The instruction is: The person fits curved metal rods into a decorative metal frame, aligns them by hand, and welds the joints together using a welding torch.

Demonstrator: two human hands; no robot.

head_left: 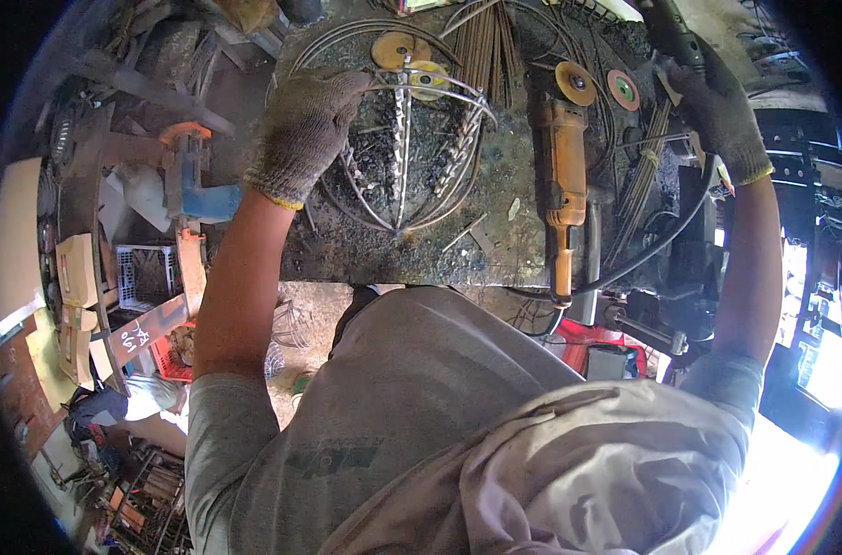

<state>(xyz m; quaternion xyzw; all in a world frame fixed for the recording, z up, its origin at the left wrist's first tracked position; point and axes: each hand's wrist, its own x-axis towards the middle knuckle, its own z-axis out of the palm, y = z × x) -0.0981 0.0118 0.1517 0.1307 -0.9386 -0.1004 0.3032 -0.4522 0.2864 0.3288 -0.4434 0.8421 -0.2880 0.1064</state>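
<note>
My left hand (310, 125), in a grey knit glove with a yellow cuff, is closed on the upper left rim of a round metal wire frame (404, 157). Curved rods of the frame meet at a point near the table's front, and twisted metal strips run along some of them. Off to the upper right, my gloved right hand (724, 116) is closed around a dark handle-like thing (684, 46), whose kind I cannot make out. Just below that hand a thin rod (652, 141) sticks out leftward, beside a black cable (666, 242).
An orange angle grinder (566, 176) lies on the dark, grit-covered worktable (509, 250). Round discs (622, 90) and bundled thin rods (485, 51) lie at the far side. A blue clamp-like tool (203, 199) and a white crate (146, 276) are at left.
</note>
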